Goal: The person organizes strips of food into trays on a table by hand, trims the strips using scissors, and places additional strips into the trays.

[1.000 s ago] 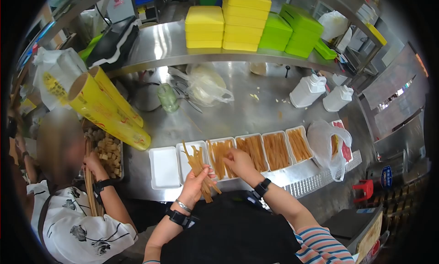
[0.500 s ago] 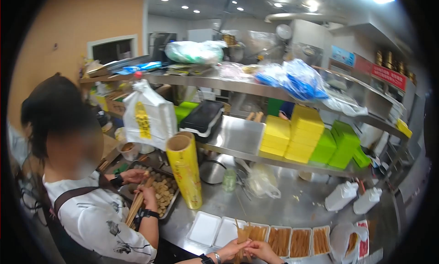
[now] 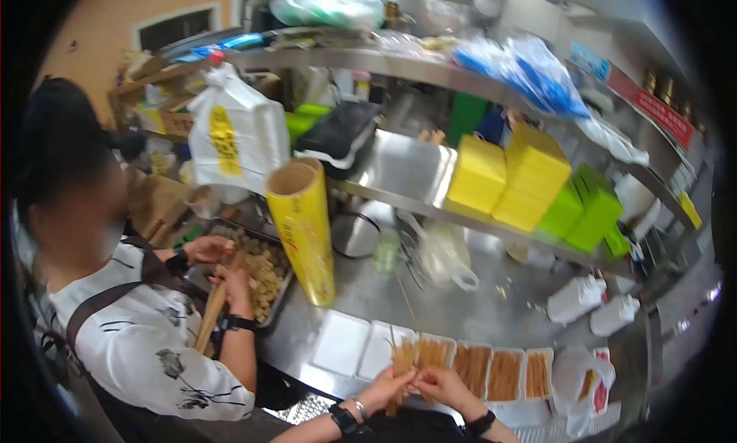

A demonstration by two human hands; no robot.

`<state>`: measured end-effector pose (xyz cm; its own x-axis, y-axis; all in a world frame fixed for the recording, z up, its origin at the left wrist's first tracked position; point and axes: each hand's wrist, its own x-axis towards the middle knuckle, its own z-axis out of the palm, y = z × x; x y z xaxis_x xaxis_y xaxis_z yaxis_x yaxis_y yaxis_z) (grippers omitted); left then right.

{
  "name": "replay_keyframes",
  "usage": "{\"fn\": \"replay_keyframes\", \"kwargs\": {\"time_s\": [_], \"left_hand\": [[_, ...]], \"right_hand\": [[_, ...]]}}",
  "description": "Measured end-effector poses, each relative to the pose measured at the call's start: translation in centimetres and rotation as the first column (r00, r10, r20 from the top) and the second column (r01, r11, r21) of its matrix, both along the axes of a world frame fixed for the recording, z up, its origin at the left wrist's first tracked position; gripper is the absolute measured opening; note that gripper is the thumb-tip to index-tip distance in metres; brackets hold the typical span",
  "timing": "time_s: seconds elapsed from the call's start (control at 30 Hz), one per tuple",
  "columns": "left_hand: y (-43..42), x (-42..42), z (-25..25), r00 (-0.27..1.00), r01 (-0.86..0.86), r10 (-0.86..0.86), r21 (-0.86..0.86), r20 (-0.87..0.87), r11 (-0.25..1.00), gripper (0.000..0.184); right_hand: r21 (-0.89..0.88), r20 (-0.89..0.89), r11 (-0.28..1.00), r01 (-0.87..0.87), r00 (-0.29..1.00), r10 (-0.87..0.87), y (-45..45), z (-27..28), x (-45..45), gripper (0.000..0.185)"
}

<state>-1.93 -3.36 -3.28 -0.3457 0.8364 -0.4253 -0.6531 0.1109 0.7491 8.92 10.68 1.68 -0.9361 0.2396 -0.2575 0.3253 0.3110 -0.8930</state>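
Bundle of brown strips [image 3: 401,357]: in the left hand [image 3: 388,391], above the near edge of the steel surface [image 3: 368,278], ends fanned unevenly. Left hand closed round it. Right hand [image 3: 444,387]: fingertips drawn together, meeting the left's; cannot tell whether a strip is pinched between them.

Pose: both forearms come in from the near side, wrists apart, hands converging.

Around: strip-filled trays [image 3: 504,398] in a row, mostly to the right; white trays [image 3: 340,343] to the left. Plastic bag [image 3: 570,375] at the row's right end. Far left, a co-worker [image 3: 153,328] holds long sticks [image 3: 210,316] beside a metal tray [image 3: 279,309] of chunks.

Risk (judged): a loosened left grip could let strips slide out; tugging one with the right could snap it or drag neighbours loose.
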Motion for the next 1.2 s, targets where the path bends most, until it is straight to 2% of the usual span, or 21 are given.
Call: {"fn": "replay_keyframes", "kwargs": {"time_s": [0.07, 0.17, 0.23, 0.3, 0.33, 0.4, 0.43, 0.5, 0.6, 0.63, 0.77, 0.8, 0.87, 0.97, 1.03, 1.1, 1.13, 1.2], "left_hand": [[0.3, 0.1, 0.3, 0.998, -0.028, 0.028, -0.006, 0.05, 1.0, 0.022], [1.0, -0.7, 0.7, 0.996, -0.068, 0.069, -0.012, 0.06, 0.998, 0.02], [1.1, -0.5, -0.2, 0.993, -0.113, 0.113, -0.011, 0.021, 0.994, 0.021], [1.6, -1.2, -2.1, 0.977, -0.205, 0.202, 0.045, 0.069, 0.978, 0.018], [1.6, -1.5, -1.4, 0.968, -0.235, 0.233, 0.011, 0.097, 0.972, 0.017], [1.0, -1.9, -0.4, 0.967, -0.233, 0.23, 0.014, 0.112, 0.972, 0.016], [0.6, -1.6, -0.1, 0.966, -0.215, 0.21, 0.017, 0.149, 0.977, 0.016], [0.5, -1.4, 0.4, 0.962, -0.234, 0.229, 0.011, 0.15, 0.972, 0.016], [0.3, -0.6, 0.7, 0.96, -0.235, 0.231, 0.003, 0.157, 0.972, 0.016], [0.3, -0.3, 1.1, 0.96, -0.269, 0.274, -0.08, 0.058, 0.96, 0.016], [-0.7, 0.2, 2.7, 0.944, -0.324, 0.33, -0.123, 0.028, 0.938, 0.02], [-1.0, 0.3, 3.1, 0.947, -0.307, 0.314, -0.095, 0.074, 0.947, 0.02], [-1.7, 0.4, 3.0, 0.949, -0.293, 0.296, -0.045, 0.112, 0.955, 0.019], [-2.5, 0.2, 2.5, 0.944, -0.3, 0.301, -0.031, 0.132, 0.953, 0.018], [-2.9, -0.2, 2.5, 0.946, -0.301, 0.303, -0.04, 0.113, 0.953, 0.019], [-2.9, -0.6, 2.7, 0.951, -0.278, 0.28, -0.031, 0.13, 0.96, 0.019], [-2.6, -0.8, 3.1, 0.958, -0.249, 0.249, -0.017, 0.144, 0.968, 0.021], [-2.0, -0.9, 3.4, 0.964, -0.227, 0.227, -0.015, 0.138, 0.974, 0.022]], "right_hand": [[-0.017, -0.017, 0.999, 0.038, 0.999, -0.039, 0.3, -0.7, 0.8, 0.015], [0.011, -0.077, 1.0, -0.008, 0.997, 0.009, 1.5, -1.3, 1.1, 0.012], [0.04, -0.01, 0.999, -0.006, 1.0, 0.006, 2.0, -1.5, 2.3, 0.009], [0.081, -0.039, 0.994, -0.072, 0.996, 0.076, 3.3, -2.4, 3.5, 0.011], [0.077, -0.072, 0.993, -0.084, 0.993, 0.09, 3.1, -1.7, 3.6, 0.011], [-0.235, -0.029, 0.966, 0.111, 0.992, -0.121, 2.6, -0.5, 5.6, 0.007], [-0.174, 0.005, 0.98, 0.094, 0.995, -0.095, 3.1, -0.2, 6.2, 0.015], [-0.396, -0.037, 0.894, 0.209, 0.969, -0.243, 4.6, -3.3, 6.1, 0.012], [-0.417, -0.057, 0.86, 0.294, 0.936, -0.348, 4.7, -3.0, 5.6, 0.011], [-0.441, -0.067, 0.852, 0.281, 0.937, -0.343, 4.8, -2.6, 5.3, 0.011], [-0.317, -0.156, 0.901, 0.295, 0.921, -0.357, 5.1, -5.6, 3.9, 0.008], [-0.337, -0.129, 0.88, 0.335, 0.909, -0.396, 5.0, -5.8, 3.1, 0.008], [-0.22, -0.168, 0.912, 0.347, 0.907, -0.386, 4.9, -6.7, 2.1, 0.009], [-0.292, -0.008, 0.861, 0.416, 0.899, -0.437, 4.1, -6.7, 0.8, 0.011], [-0.299, 0.031, 0.853, 0.428, 0.898, -0.44, 3.7, -6.9, 0.0, 0.012], [-0.18, 0.129, 0.897, 0.405, 0.913, -0.386, 3.3, -6.7, -0.4, 0.013], [-0.179, 0.135, 0.894, 0.412, 0.91, -0.392, 3.3, -6.8, -0.4, 0.013], [0.009, 0.108, 0.922, 0.388, 0.916, -0.387, 3.1, -7.3, 0.0, 0.017]]}}
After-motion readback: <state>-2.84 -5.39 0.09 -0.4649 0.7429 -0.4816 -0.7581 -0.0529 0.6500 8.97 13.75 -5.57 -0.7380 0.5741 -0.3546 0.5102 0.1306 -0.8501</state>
